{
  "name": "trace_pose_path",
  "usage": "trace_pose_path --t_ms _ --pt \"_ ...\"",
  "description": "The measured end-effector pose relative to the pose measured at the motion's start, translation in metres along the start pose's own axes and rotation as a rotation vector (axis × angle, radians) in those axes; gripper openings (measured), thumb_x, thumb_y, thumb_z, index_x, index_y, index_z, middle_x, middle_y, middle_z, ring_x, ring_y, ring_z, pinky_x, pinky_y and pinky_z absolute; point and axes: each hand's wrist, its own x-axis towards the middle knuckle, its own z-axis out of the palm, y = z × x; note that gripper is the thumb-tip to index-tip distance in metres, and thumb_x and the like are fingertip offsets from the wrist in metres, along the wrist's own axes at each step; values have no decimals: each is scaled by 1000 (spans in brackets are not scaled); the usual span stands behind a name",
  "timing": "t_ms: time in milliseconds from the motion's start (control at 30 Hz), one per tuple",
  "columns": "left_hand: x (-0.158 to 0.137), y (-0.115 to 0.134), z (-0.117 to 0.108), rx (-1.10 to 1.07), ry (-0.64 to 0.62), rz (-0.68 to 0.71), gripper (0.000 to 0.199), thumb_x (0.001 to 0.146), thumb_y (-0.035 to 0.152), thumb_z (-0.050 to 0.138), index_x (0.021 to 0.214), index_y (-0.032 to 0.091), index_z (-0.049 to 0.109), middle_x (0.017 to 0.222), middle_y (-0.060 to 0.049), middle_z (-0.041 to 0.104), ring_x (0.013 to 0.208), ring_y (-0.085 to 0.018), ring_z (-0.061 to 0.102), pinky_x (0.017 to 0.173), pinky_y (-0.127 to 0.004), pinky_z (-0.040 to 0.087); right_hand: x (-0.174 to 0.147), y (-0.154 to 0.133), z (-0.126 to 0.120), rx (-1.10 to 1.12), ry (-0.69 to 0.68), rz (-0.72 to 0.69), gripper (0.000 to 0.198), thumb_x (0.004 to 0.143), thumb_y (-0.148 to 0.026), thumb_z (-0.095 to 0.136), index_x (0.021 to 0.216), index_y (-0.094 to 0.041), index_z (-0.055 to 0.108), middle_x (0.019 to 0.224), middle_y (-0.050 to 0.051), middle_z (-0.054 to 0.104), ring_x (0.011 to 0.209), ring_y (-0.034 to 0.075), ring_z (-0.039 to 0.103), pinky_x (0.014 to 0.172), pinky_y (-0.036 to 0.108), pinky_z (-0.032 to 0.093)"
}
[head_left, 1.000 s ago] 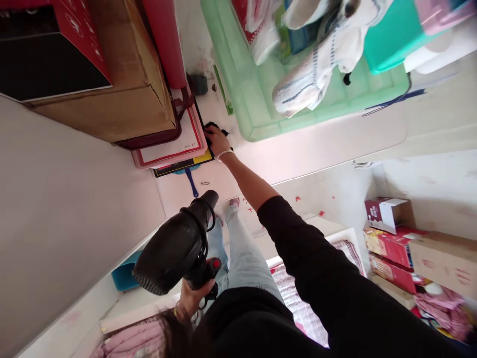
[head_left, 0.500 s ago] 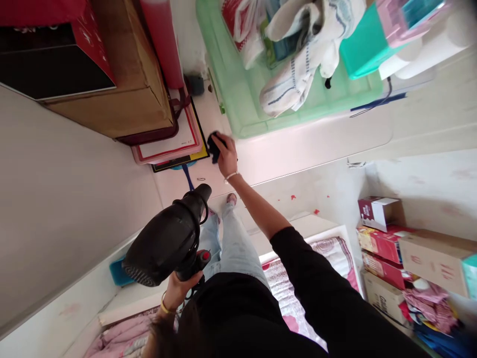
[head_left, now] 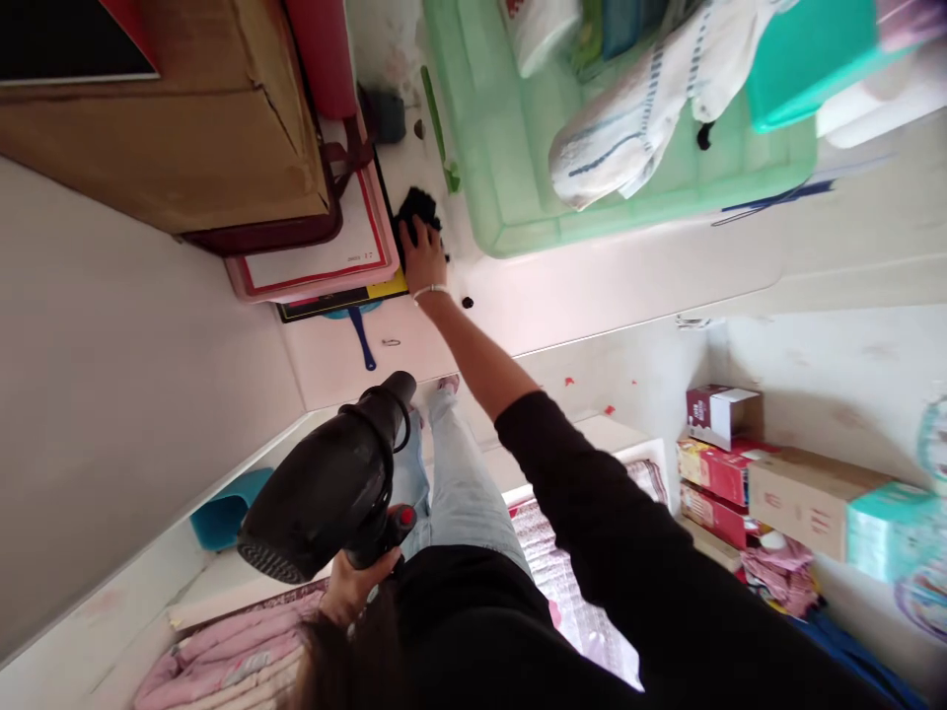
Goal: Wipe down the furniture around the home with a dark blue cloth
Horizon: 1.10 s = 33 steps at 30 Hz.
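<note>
My left hand [head_left: 361, 584] is wrapped round the handle of a black hair dryer [head_left: 318, 483], whose nozzle points up and away from me. A red button shows on its handle. At the far end of my outstretched arm, my right hand [head_left: 425, 258] has its fingers on a soft, black, bunched-up item [head_left: 418, 209] on the pale table top, beside a stack of folders [head_left: 318, 264]. What exactly the black item is, I cannot tell. A small black round thing [head_left: 468, 302] lies near my right wrist.
A green translucent tub [head_left: 510, 212] with a striped cloth [head_left: 628, 138] stands right of my hand. Cardboard boxes [head_left: 222, 148] rest on the folders. A blue-handled tool [head_left: 362, 340] and a metal clip [head_left: 391, 342] lie near the table's edge. More boxes [head_left: 799, 493] are stacked at lower right.
My right hand has moved farther over the table with the black item, to beside the folders. The small black round thing now shows near my wrist. The hair dryer stays in my left hand.
</note>
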Motion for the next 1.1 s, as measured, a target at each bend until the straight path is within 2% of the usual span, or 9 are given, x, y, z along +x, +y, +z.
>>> trace_pose_path --t_ms 167,333,400,500,567,633,767,967,1100 --pt "5 21 -9 -48 0 0 61 59 51 88 110 19 77 113 -14 77 111 -41 71 109 -55 51 -96 7 12 4 15 1 60 97 1 36 152 -17 51 161 12 42 144 31 42 124 52 38" --pt "8 33 -14 -58 9 35 55 59 46 89 107 22 77 102 -10 79 105 -41 73 102 -56 55 -147 25 1 163 5 -143 52 90 -2 49 138 -16 63 156 14 45 145 29 37 125 48 35" --pt "9 36 -14 -35 22 49 52 58 45 89 105 25 78 104 -9 79 107 -42 72 102 -56 55 -153 42 -10 244 121 -111 39 92 -10 52 128 -17 69 146 14 50 138 28 43 120 46 41" --pt "9 37 -13 7 -9 31 49 57 46 89 103 31 80 107 -6 79 108 -42 72 105 -58 55 -143 78 -23 314 281 130 33 97 -20 51 126 -20 66 128 14 54 115 25 57 103 45 53" --pt "10 37 -10 28 -26 39 48 59 46 88 104 33 79 108 -5 79 108 -41 72 105 -56 56 -129 100 -24 333 225 188 35 95 -21 54 129 -21 63 122 13 54 102 23 60 92 41 57" --pt "10 35 -8 40 -29 83 48 61 45 88 106 31 79 109 -5 79 108 -40 73 102 -53 58 -115 112 -19 332 118 144 30 93 -19 57 123 -22 65 117 11 57 95 21 61 88 38 57" --pt "8 34 -7 52 -59 149 49 65 45 88 108 23 77 107 -7 79 106 -38 74 100 -50 59 -107 110 -10 335 59 200 14 91 -16 59 102 -19 66 106 9 60 84 20 58 85 37 53" --pt "4 43 -12 16 -62 89 55 66 41 86 114 15 75 117 -14 76 112 -39 70 108 -53 53 -156 108 -31 600 116 400 5 83 -20 64 87 -20 61 97 5 62 80 17 54 87 35 50" --pt "6 51 -15 -53 -11 86 62 61 39 89 112 10 72 111 -18 77 109 -39 72 107 -54 52 -208 114 -52 858 179 579 14 76 -32 66 81 -22 57 91 4 62 87 18 56 85 35 53"
